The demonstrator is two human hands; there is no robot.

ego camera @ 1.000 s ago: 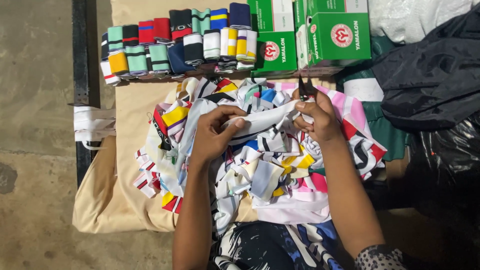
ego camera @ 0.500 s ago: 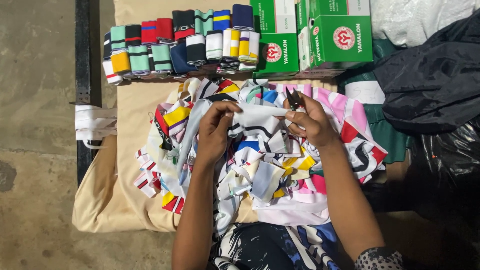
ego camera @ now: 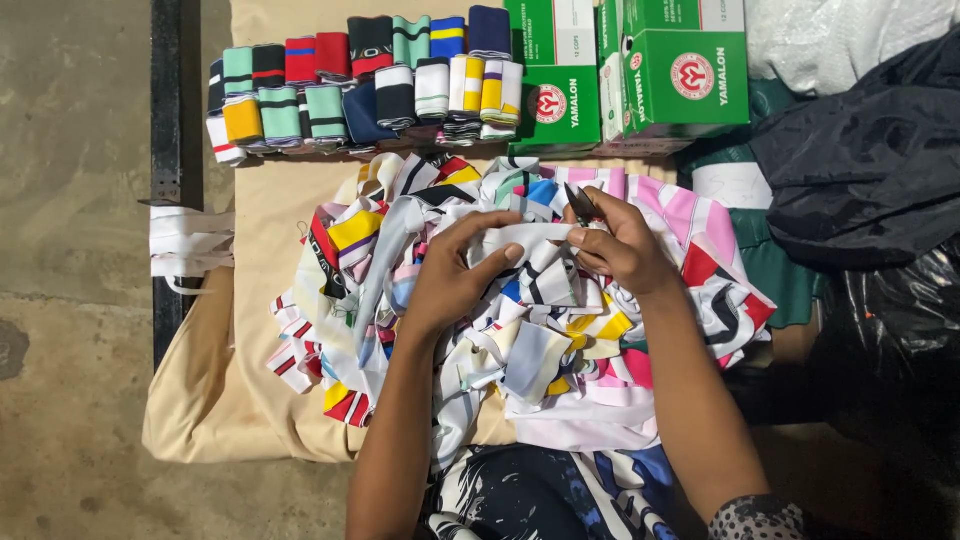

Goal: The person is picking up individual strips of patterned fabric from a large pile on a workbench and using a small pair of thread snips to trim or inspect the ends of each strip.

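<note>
Holding a white fabric strip [ego camera: 530, 236] stretched between them, both hands work above a heap of colourful fabric pieces [ego camera: 520, 320] on a beige cloth [ego camera: 220, 400]; the left hand [ego camera: 455, 275] pinches the strip's left end between thumb and fingers, clenched on it; the right hand [ego camera: 615, 245] grips the strip's right end and also clasps small dark snips [ego camera: 580, 203], whose tip points toward the far side just above the fingers; the strip sits at the centre of the scene, over the top of the heap; along the far edge of the cloth lies a row of folded striped knit bands [ego camera: 370, 85] in teal, red, navy, yellow and white; to the right of that row stand green cardboard boxes [ego camera: 690, 70]; at the far right lies a dark jacket [ego camera: 870, 170]; at the left edge a bundle of white strips [ego camera: 185, 245] hangs over a dark bar [ego camera: 165, 120].
</note>
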